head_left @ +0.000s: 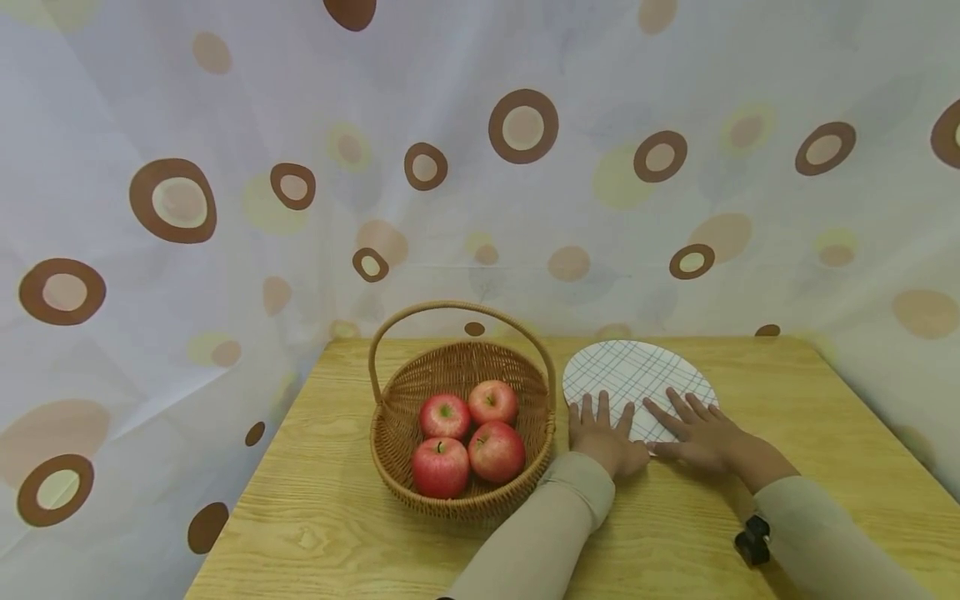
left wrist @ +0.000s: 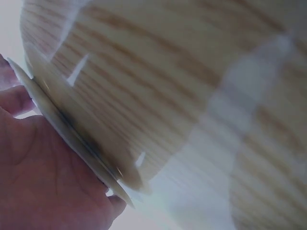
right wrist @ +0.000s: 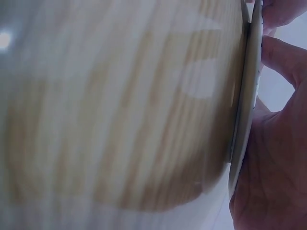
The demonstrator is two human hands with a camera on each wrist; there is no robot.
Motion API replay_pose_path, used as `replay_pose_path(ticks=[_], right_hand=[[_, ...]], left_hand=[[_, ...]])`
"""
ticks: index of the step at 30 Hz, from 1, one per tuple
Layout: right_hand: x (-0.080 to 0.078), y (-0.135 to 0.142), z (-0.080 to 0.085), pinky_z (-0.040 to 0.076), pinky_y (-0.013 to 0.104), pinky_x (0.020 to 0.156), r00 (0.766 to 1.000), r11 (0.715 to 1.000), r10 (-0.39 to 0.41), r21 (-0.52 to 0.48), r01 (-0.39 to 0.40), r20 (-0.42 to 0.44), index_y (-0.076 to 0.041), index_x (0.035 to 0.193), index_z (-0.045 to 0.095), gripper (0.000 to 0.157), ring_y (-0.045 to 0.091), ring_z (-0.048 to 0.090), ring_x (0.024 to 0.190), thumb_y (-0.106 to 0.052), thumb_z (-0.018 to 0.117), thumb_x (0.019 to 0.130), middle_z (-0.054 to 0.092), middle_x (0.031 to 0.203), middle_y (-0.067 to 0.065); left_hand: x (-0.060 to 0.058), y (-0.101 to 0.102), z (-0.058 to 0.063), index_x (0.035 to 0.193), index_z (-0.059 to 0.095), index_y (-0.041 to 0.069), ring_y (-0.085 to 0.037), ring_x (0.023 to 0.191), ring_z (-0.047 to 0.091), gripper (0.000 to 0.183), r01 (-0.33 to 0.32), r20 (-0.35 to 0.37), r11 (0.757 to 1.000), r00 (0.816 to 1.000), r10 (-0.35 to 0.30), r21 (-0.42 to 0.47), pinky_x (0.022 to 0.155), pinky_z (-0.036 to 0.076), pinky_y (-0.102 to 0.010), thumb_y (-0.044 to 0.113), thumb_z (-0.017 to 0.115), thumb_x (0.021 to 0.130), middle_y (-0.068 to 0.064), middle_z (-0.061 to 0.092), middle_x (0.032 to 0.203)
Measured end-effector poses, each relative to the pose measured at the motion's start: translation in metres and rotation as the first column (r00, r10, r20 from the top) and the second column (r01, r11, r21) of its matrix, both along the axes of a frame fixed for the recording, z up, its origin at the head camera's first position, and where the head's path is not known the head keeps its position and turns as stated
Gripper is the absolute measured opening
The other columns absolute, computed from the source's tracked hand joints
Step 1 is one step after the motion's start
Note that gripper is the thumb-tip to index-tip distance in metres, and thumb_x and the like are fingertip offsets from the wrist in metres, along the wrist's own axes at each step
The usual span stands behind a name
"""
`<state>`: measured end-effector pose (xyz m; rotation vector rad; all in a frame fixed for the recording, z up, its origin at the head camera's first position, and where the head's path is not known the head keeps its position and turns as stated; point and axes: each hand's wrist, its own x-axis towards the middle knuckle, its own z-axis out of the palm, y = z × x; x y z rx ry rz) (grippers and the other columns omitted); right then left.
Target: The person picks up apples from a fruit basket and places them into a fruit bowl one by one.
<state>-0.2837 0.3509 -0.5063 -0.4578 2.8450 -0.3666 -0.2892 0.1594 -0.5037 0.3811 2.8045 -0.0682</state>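
Observation:
A round white disc with thin crossing lines lies on the table; I cannot tell whether it is a plate or a mat. My left hand rests on its near left part, fingers spread and straight. On its near right part lies my right hand, also with fingers spread, thumb close to the left hand's thumb. In the left wrist view the disc's thin edge runs beside my left palm. The right wrist view shows its pale rim against my right hand.
Left of my hands stands a wicker basket with a tall arched handle, holding several red apples. The basket is close to my left forearm. A patterned curtain hangs behind the wooden table.

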Motion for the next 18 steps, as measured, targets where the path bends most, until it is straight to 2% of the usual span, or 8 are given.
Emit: replay_pose_path(ticks=[5,12,18], right_hand=[[-0.001,0.001,-0.003,0.009,0.084,0.118,1.000,1.000,-0.007,0.020,0.007,-0.009,-0.015,0.168,0.030,0.087,0.069,0.009,0.153,-0.069,0.048,0.103,0.012,0.171,0.038],[0.003,0.003,-0.008,0.007,0.083,0.120,1.000,1.000,-0.005,0.014,0.006,-0.007,-0.025,0.171,0.024,0.086,0.066,0.007,0.155,-0.074,0.043,0.102,0.011,0.173,0.035],[0.016,-0.007,0.004,0.009,0.083,0.120,1.000,1.000,-0.012,0.018,0.012,-0.014,-0.013,0.168,0.031,0.086,0.067,0.009,0.154,-0.066,0.050,0.103,0.012,0.172,0.037]], left_hand=[[0.002,-0.001,0.002,0.166,0.002,0.056,-0.021,0.168,0.002,0.067,0.001,0.012,1.000,1.000,-0.002,0.007,0.135,0.004,-0.047,0.072,0.025,0.105,0.010,-0.001,0.180],[0.004,-0.001,-0.003,0.164,0.000,0.058,-0.020,0.167,0.002,0.068,0.000,0.001,1.000,1.000,0.000,-0.007,0.135,0.005,-0.047,0.077,0.024,0.103,0.012,-0.002,0.179],[0.007,-0.002,-0.008,0.164,0.002,0.058,-0.019,0.167,0.004,0.068,0.005,-0.021,1.000,1.000,-0.005,-0.012,0.135,0.008,-0.046,0.076,0.025,0.103,0.011,0.002,0.180]])
